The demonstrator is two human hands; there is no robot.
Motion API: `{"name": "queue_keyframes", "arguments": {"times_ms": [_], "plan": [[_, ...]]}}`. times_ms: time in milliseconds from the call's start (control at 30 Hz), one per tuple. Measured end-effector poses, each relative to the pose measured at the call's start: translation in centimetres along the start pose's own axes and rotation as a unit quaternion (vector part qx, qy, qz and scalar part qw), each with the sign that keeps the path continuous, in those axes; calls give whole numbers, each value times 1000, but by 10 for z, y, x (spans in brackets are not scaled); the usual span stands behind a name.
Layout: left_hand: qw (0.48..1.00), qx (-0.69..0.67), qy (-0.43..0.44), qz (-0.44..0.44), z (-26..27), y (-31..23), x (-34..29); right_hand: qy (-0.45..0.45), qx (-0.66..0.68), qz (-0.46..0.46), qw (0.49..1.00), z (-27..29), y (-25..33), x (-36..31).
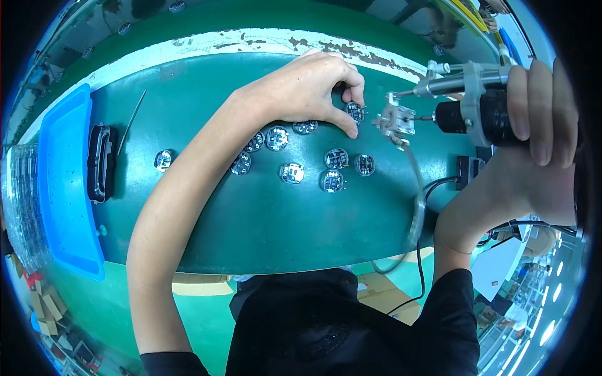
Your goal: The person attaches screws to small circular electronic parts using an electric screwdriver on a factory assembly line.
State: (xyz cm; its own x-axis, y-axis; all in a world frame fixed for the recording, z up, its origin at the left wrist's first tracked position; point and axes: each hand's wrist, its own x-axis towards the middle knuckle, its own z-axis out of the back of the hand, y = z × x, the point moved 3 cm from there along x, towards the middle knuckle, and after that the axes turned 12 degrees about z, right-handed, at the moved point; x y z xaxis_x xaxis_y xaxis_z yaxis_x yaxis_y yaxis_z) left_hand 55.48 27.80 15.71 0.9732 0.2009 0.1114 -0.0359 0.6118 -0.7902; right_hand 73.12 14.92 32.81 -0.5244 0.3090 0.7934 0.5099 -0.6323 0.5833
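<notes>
A: What is the biggest thing there?

B: The green bench [263, 225], stretching rightward from the blue tray [69, 188] that sits along its left end.

A: And next in size?

B: After the tray, a stack of clear plastic [24, 207] just left of it. Then a powered driver [489, 116], black and metal, well to the right of the tray, its tip pointing back toward it. A pale fitting sits at that tip.

A: Who has the driver?

B: The right hand [536, 125], farthest of all from the tray. Its fingers are wrapped around the driver's body.

A: The left hand [307, 88]?

B: Also well right of the tray, though nearer to it than the driver is. The fingers are curved, with thumb and forefinger grasping one round module [355, 113] on its sides. That module is near the driver's fitting but apart from it.

A: Anything smaller?

B: A black case [101, 163] stands just right of the tray, and a thin rod [132, 122] lies slantwise just beyond it. Smallest are nine loose modules [277, 138] like the held one: one near the tray, the others farther right, two of those partly hidden by the left forearm.
</notes>
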Motion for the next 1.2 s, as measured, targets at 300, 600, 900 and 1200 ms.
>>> {"name": "queue_keyframes", "arguments": {"times_ms": [300, 600, 900, 1200], "plan": [[1000, 12, -16, 2, 2, 2, -3, -142, -178, -135, 964, -24, -26, 1], [1000, -1, -18, 12, 1, 3, -4, -65, -136, -126, 981, -6, -30, -1], [1000, 1, -20, 16, 2, 3, -4, -33, -108, -136, 984, 3, -32, -7], [999, 40, -34, -1, -1, 4, -4, -143, -127, -140, 972, -3, -8, -11]]}}
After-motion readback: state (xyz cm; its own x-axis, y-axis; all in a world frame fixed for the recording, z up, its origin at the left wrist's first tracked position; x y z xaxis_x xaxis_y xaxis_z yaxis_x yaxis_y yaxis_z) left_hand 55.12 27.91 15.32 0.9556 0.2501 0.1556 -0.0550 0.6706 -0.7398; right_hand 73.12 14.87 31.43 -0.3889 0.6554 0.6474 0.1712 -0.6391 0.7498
